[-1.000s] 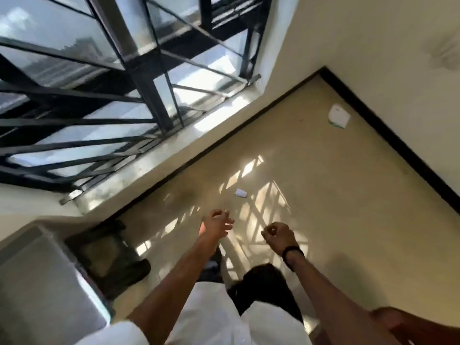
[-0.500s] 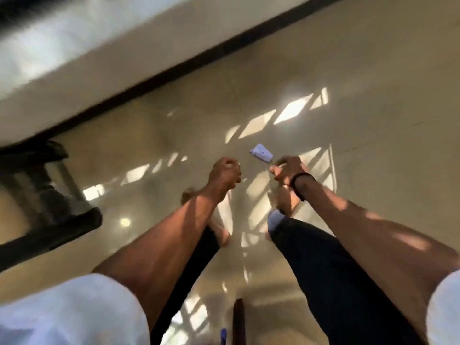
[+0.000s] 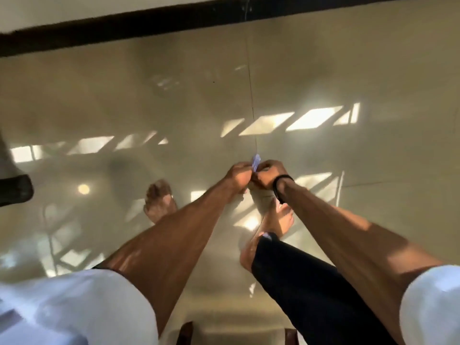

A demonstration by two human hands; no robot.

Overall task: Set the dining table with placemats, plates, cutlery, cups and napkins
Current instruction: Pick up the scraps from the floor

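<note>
A small white, bluish-tinted folded piece of paper, perhaps a napkin (image 3: pixel 256 162), sticks up between my two hands, low over the floor. My left hand (image 3: pixel 239 176) and my right hand (image 3: pixel 268 176) are pressed together, both with fingers closed on it. A black band circles my right wrist. Both arms reach straight down from white sleeves. No table, plates, cutlery or cups are in view.
The glossy beige tiled floor (image 3: pixel 348 70) carries patches of window light. A black skirting strip (image 3: pixel 149 23) runs along the wall at the top. A dark object (image 3: pixel 15 192) sits at the left edge. My bare feet stand below my hands.
The view has swung down from the window to the floor. The paper that lay on the floor is now pinched between both hands, which have come together.
</note>
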